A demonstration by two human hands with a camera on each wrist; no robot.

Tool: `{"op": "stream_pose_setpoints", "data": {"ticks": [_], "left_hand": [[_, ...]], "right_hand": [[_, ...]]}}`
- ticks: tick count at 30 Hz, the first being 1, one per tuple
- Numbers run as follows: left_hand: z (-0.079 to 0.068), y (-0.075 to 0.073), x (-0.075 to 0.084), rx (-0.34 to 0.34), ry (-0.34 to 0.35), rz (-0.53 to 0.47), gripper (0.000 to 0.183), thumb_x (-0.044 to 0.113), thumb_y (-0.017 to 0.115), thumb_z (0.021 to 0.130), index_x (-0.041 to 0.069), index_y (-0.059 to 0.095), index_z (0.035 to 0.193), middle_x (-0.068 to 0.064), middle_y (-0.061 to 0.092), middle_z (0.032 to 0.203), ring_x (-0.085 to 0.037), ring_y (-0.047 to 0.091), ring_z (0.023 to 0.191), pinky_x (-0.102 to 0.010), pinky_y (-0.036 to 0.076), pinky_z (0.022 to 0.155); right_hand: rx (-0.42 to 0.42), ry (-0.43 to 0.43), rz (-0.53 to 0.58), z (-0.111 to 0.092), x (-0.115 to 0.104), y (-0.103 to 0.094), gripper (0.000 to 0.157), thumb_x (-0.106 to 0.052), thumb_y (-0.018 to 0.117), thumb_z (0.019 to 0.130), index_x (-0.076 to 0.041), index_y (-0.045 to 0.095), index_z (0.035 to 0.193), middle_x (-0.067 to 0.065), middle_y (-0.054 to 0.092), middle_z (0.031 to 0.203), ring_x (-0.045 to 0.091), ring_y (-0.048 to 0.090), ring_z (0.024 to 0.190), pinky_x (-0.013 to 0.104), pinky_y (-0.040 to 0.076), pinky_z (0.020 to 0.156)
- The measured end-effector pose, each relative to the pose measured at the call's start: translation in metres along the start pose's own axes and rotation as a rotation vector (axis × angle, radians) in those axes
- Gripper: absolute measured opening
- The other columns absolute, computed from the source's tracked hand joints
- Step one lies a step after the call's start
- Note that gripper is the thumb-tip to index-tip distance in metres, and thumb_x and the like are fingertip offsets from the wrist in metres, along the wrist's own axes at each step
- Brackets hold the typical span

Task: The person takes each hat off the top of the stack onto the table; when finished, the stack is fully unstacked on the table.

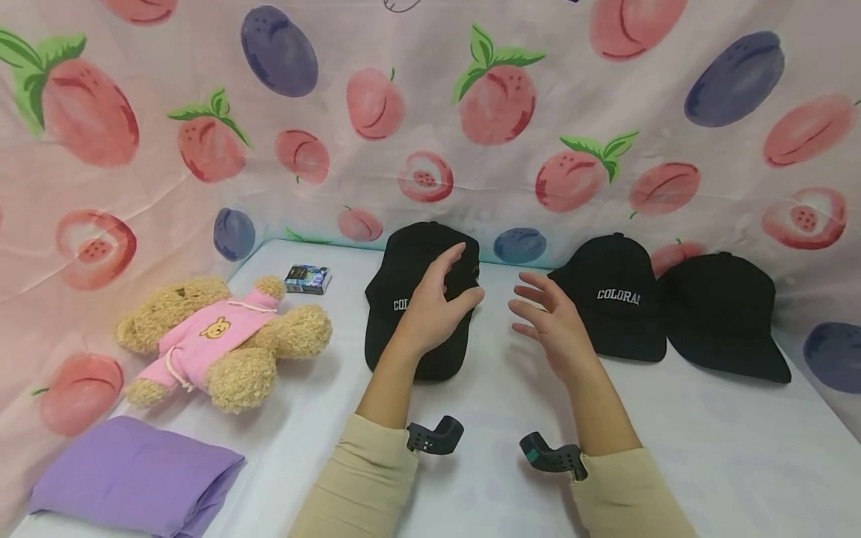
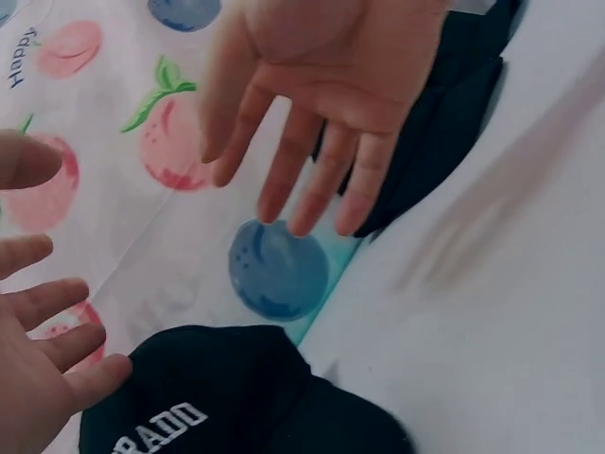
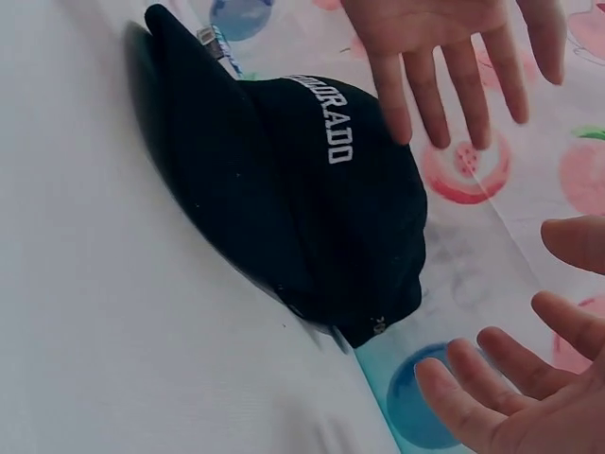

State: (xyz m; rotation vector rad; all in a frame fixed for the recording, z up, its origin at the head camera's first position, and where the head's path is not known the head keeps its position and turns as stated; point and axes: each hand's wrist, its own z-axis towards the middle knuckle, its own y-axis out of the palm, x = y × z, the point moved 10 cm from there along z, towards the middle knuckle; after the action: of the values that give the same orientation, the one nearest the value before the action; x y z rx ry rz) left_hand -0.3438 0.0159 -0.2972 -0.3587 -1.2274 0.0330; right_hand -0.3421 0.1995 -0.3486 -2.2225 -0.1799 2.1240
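Observation:
A black cap with white lettering lies on the white table, brim towards me. My left hand is held in front of it, fingers extended and thumb apart, hiding part of the lettering. In the right wrist view this cap reads COLORADO. My right hand is raised to the right, palm facing the left hand, fingers spread and slightly bent. Just beyond it sits a second black cap with similar lettering. Neither hand holds anything, and a gap separates them.
A third black cap stands at the far right against the second. On the left lie a teddy bear in a pink top, a small dark box and folded purple cloth. Fruit-printed fabric hangs behind the table.

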Motion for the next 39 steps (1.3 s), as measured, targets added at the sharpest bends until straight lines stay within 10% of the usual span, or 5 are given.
{"op": "stream_pose_setpoints", "data": {"ticks": [16, 39], "left_hand": [[-0.003, -0.045, -0.003, 0.136, -0.014, 0.013, 0.069, 0.026, 0.062, 0.098, 0.021, 0.034, 0.161, -0.005, 0.035, 0.165, -0.026, 0.030, 0.153, -0.052, 0.030, 0.124], [-0.012, -0.081, -0.050, 0.242, -0.324, 0.043, 0.075, 0.029, 0.060, 0.097, 0.018, 0.027, 0.164, -0.012, 0.029, 0.167, -0.031, 0.028, 0.154, -0.054, 0.027, 0.124]], "right_hand": [[-0.034, 0.016, -0.006, 0.003, 0.009, 0.018, 0.063, -0.020, 0.065, 0.101, -0.018, 0.038, 0.159, 0.012, 0.041, 0.162, 0.034, 0.051, 0.140, 0.049, 0.047, 0.112], [-0.049, 0.046, 0.010, 0.013, 0.022, 0.044, 0.064, -0.012, 0.066, 0.099, -0.021, 0.040, 0.158, 0.013, 0.037, 0.164, 0.035, 0.053, 0.140, 0.051, 0.055, 0.101]]}}
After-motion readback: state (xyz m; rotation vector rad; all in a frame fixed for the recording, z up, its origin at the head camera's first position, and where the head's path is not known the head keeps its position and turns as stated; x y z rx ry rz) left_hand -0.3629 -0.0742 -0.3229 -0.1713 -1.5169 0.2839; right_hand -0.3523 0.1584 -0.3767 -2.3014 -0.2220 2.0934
